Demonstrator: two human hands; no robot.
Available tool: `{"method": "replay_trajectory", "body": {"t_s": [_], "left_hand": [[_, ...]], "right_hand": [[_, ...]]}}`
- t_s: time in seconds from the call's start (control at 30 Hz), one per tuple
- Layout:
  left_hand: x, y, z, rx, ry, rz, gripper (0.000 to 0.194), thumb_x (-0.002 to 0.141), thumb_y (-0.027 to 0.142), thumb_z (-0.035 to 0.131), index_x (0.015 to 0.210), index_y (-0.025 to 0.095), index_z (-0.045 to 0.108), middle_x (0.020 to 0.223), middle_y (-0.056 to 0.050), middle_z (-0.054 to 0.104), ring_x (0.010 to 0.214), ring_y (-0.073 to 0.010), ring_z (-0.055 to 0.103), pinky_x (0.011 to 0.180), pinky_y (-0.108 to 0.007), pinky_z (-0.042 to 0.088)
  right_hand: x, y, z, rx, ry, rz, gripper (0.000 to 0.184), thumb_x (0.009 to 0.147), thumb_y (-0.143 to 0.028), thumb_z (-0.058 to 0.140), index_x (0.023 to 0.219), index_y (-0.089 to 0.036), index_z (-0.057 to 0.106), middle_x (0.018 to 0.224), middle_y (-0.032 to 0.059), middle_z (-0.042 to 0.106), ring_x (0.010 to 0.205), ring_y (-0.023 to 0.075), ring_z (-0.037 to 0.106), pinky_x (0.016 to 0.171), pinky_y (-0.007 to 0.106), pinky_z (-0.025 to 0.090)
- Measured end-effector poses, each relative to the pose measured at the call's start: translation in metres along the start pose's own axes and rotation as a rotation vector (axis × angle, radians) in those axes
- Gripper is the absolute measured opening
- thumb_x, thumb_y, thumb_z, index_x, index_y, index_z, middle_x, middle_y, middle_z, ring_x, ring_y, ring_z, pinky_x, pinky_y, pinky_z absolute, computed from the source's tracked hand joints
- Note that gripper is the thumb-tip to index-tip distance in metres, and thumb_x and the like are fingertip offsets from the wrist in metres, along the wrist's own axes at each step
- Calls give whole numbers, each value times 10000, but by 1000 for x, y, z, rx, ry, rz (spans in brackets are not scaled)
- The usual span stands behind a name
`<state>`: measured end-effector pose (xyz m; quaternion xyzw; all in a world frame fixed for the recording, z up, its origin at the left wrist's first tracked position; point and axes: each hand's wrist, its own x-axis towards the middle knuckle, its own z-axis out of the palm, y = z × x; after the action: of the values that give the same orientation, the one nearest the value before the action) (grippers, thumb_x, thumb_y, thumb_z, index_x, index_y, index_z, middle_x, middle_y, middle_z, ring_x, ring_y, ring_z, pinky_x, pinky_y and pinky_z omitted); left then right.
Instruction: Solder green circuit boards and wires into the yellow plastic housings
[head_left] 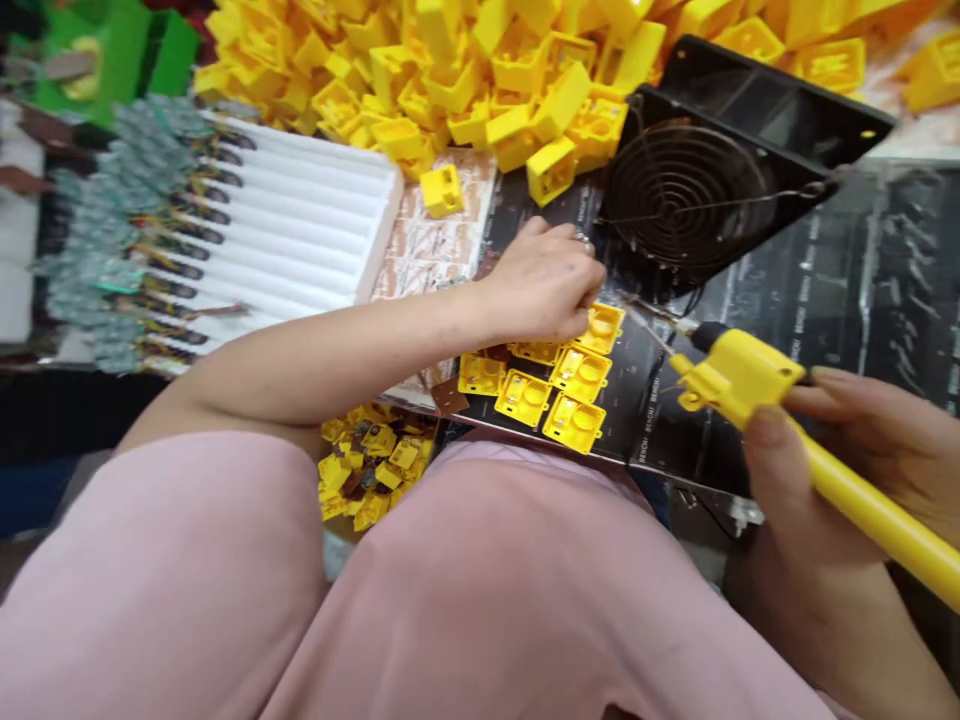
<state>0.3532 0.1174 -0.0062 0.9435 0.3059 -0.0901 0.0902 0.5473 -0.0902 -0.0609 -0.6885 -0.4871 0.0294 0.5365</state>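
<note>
My right hand (825, 470) is wrapped round a yellow soldering iron (750, 380). Its thin metal tip points left, towards the small open yellow plastic cases (581, 372) on the bench. Over the far end of these cases is my left hand (547, 280), knuckles up and fingers curled in. A ring shows on one finger. The fingertips are hidden, so what they pinch cannot be made out. The nearer cases lie face up, each with a round recess. A small brown piece (450, 397) lies beside them at the bench edge.
A large heap of yellow plastic housings (450, 80) covers the back. A black fan (675, 200) stands right of my left hand. On the left, a white ribbed foam tray (307, 220) borders many wired grey parts (112, 230). More yellow pieces (375, 460) sit below the bench edge.
</note>
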Motion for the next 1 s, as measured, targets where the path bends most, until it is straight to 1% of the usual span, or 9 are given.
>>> {"method": "replay_trajectory", "body": {"t_s": [0.07,0.2,0.3,0.4,0.5,0.67,0.77,0.87,1.0], "left_hand": [[1,-2,-6,-21,2,-13,214,902,248,638,1013,209,816,1063,-70,802,1253,-351,668,1096,-502,485],[-21,-25,-38,-122,164,-48,259,957,285,603,1080,245,827,1147,-59,821,1175,-275,723,1051,-427,532],[-62,-62,-53,-155,258,-139,283,989,323,570,1034,234,834,1096,-51,835,1041,-217,750,985,-372,557],[-104,-100,-42,-121,121,-189,299,976,317,549,1002,220,831,1040,-39,833,988,-200,751,963,-348,563],[-126,-120,-15,-70,103,-199,317,966,293,535,1085,224,820,1135,-44,816,1096,-237,753,1034,-375,559],[-112,-119,19,-124,214,-13,310,984,285,599,1222,263,796,1368,-62,766,1273,-292,721,1142,-452,537],[-96,-120,25,-237,234,29,232,979,302,635,1084,229,828,1210,-58,828,1170,-277,769,1119,-461,561],[-95,-119,16,-499,335,-83,227,956,368,674,975,211,837,1016,-46,858,1011,-236,794,1042,-428,616],[-106,-99,-15,-911,453,-158,207,936,433,757,960,241,829,1011,-22,861,919,-188,774,947,-393,663]], "right_hand": [[-1,0,9,72,149,-67,498,713,-418,1037,1175,-373,856,967,9,854,719,164,779,616,240,565],[0,3,23,102,282,-239,538,835,-713,866,1190,-310,861,907,75,836,593,199,724,442,295,484],[-2,15,19,67,270,-293,539,812,-704,885,1179,-310,865,828,84,813,550,208,692,420,316,454],[-9,23,10,61,154,-246,576,743,-463,1000,1281,-358,822,907,64,826,588,206,700,466,321,491],[-15,17,9,67,103,-212,703,668,-310,1051,1323,-363,800,1014,52,836,676,210,727,548,334,542],[-10,-4,22,132,89,-370,705,708,-276,1041,1362,-322,780,1114,31,823,750,160,726,607,280,574],[-9,-13,25,131,38,-399,710,760,-237,1003,1414,-320,742,1192,27,817,801,170,746,636,282,608],[-12,-18,18,105,11,-374,719,774,-216,991,1433,-331,727,1224,14,814,832,160,758,689,276,616],[-16,-20,8,104,38,-337,586,866,-350,941,1416,-293,747,1137,33,822,791,148,731,682,267,592]]}}
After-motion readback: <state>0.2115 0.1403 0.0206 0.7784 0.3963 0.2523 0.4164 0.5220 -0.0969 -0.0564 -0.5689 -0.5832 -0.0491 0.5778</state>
